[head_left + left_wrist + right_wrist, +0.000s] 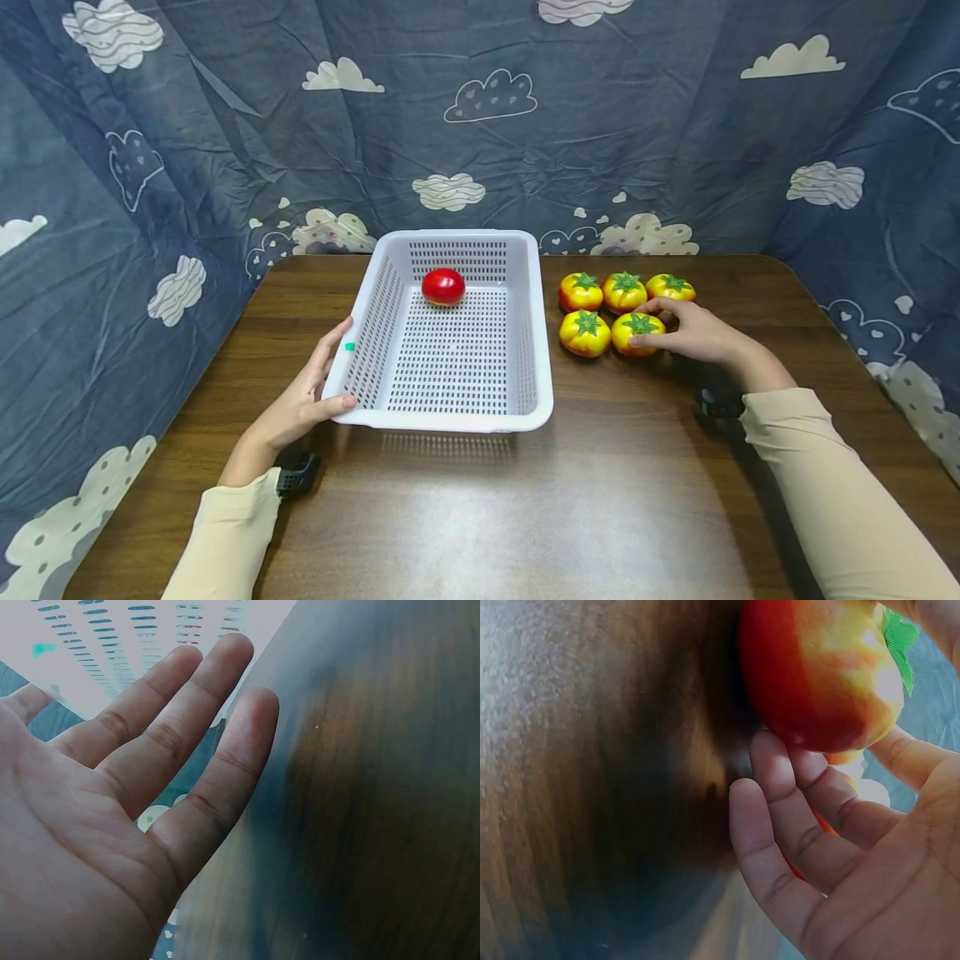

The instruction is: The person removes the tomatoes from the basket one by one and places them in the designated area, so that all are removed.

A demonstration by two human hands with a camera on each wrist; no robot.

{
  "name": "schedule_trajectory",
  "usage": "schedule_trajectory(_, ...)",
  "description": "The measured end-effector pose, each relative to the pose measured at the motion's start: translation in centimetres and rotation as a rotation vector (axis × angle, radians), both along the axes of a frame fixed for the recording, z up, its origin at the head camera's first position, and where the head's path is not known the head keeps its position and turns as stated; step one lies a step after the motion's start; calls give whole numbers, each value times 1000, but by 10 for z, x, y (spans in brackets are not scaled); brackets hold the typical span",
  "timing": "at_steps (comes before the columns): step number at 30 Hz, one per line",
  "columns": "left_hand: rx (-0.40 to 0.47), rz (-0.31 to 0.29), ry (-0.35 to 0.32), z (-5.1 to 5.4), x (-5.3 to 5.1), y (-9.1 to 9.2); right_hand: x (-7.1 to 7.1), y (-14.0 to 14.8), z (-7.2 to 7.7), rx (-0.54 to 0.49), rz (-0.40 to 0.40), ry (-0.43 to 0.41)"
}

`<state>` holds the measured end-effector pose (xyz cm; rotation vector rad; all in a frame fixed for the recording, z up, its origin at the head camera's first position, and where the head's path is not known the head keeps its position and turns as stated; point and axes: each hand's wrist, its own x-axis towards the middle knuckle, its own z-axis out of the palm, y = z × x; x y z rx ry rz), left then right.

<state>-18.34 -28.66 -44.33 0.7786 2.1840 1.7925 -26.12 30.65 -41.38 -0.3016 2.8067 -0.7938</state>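
Observation:
A white perforated plastic basket [543,350] stands on the table, with a shiny red toy tomato [443,287] lying inside near its far end. At the basket's left side, my left hand [303,400] rests with extended fingers against the outer wall and its thumb by the near corner. My right hand [693,333] has its thumb and fingers around a yellow-and-red toy tomato [637,335] with a green star-shaped leaf; its red underside shows in the right wrist view. Beside it sits another toy tomato [585,334], and several more [625,292] stand in a row behind.
The brown wooden table [465,517] reflects light near its front. A dark blue cloth with cloud prints [465,150] hangs behind the table and along its sides. A small green mark [349,347] is on the basket's left rim.

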Motion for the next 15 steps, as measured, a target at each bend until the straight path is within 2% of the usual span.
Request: schedule_trajectory(15, -6, 4, -4, 0, -1, 0, 3, -6, 0, -64, -17, -48)
